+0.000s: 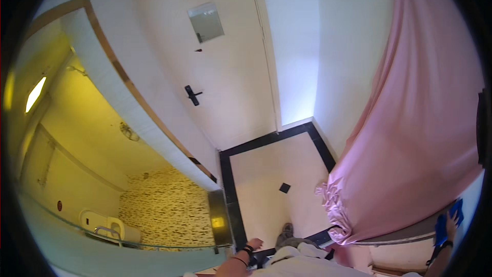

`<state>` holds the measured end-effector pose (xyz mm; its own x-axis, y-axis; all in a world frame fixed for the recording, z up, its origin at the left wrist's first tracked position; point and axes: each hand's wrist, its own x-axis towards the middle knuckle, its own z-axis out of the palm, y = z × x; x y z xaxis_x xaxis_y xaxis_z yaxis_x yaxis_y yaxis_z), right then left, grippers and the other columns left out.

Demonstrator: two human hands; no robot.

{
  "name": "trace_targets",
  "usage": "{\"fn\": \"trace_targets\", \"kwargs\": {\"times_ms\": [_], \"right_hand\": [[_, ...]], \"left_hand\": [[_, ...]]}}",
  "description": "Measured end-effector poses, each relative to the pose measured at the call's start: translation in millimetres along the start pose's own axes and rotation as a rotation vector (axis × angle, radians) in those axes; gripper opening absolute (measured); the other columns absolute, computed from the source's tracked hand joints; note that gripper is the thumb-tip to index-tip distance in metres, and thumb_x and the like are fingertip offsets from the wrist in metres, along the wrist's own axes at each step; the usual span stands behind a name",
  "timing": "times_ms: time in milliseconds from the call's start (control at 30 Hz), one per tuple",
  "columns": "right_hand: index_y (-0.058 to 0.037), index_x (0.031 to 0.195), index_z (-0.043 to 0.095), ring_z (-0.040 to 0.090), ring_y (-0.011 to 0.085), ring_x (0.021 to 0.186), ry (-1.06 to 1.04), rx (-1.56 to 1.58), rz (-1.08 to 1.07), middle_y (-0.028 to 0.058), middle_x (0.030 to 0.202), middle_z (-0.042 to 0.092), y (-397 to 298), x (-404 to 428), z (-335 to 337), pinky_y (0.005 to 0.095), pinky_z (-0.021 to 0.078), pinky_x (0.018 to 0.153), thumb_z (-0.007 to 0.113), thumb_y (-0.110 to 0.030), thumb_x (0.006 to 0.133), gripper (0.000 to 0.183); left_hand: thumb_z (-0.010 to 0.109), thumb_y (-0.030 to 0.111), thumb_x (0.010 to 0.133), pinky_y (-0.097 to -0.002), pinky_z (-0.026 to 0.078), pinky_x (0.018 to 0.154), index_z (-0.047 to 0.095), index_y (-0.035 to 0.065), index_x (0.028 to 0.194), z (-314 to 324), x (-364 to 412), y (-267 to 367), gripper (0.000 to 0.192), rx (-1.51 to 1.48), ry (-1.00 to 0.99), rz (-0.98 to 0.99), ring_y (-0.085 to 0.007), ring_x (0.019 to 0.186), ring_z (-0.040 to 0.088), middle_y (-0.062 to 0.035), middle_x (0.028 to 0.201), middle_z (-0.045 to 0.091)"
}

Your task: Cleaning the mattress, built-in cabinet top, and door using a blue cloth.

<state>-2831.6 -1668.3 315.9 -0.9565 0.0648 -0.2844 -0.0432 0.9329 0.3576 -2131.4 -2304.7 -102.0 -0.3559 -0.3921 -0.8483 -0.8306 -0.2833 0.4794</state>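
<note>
My right hand (452,224), low at the far right, is pressed on a blue cloth (441,231) against a pale surface beside the pink curtain (419,154). Whether its fingers grip the cloth cannot be made out. Near the bottom centre, my left hand (255,243) hangs over the dark floor border, with dark bands at the wrist. Its fingers look loosely bent, and nothing shows in them.
A closed white door (238,84) with a black handle (193,95) stands ahead. At the left, a glass panel (153,259) fronts a yellow-lit bathroom with a toilet (127,232). The curtain's gathered hem (340,231) reaches low near my feet.
</note>
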Motion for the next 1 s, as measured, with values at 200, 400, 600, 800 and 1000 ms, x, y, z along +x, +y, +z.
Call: {"fn": "trace_targets", "kwargs": {"times_ms": [200,400,600,800,1000], "right_hand": [[-0.0237,0.139,0.062,0.014,0.0517,0.155,-0.036,0.002,0.177,0.0085,0.176,-0.001,-15.0,13.7,21.0,0.0766,0.0281,0.114,0.048,-0.03,0.105,0.038],[-0.0085,0.149,0.051,0.03,0.0437,0.152,0.341,0.028,0.468,0.0271,0.168,0.018,-41.1,2.8,13.2,0.0612,0.038,0.115,0.049,-0.03,0.104,0.049],[-0.0017,0.148,0.051,0.041,0.041,0.146,0.26,0.301,0.3,0.0299,0.161,0.033,-267.2,-52.5,-2.0,0.0532,0.0416,0.114,0.052,-0.026,0.101,0.053],[0.0018,0.146,0.052,0.045,0.0409,0.141,0.206,0.783,0.048,0.0301,0.155,0.041,-525.1,-87.6,9.1,0.0508,0.043,0.113,0.053,-0.023,0.099,0.053],[0.0053,0.143,0.053,0.05,0.0408,0.136,0.073,1.213,-0.186,0.0303,0.149,0.049,-813.4,-98.7,28.9,0.0484,0.0444,0.111,0.053,-0.021,0.098,0.052]], "left_hand": [[0.062,0.033,0.096,-0.0357,0.059,0.072,0.075,0.005,0.108,-132.3,67.9,113.2,0.033,0.133,0.35,0.204,-0.02,0.082,0.074,-0.0092,0.094,0.078],[0.061,0.028,0.099,-0.0357,0.058,0.076,0.07,-0.0007,0.114,-195.9,137.7,169.7,0.034,-0.117,0.292,0.283,-0.0207,0.086,0.073,-0.0114,0.101,0.077],[0.049,0.024,0.101,-0.0389,0.06,0.08,0.076,0.0068,0.103,-290.9,154.1,162.0,0.031,0.043,0.214,0.095,-0.0214,0.088,0.075,-0.0098,0.101,0.077],[0.048,0.025,0.104,-0.0425,0.058,0.078,0.07,0.0101,0.105,-409.4,173.1,172.2,0.026,-0.313,0.145,-0.175,-0.0224,0.088,0.074,-0.0069,0.1,0.075],[0.06,0.034,0.092,-0.0504,0.059,0.075,0.073,0.0103,0.099,-562.0,240.1,253.3,0.028,1.224,0.09,0.42,-0.0345,0.095,0.073,-0.0123,0.098,0.074]]}}
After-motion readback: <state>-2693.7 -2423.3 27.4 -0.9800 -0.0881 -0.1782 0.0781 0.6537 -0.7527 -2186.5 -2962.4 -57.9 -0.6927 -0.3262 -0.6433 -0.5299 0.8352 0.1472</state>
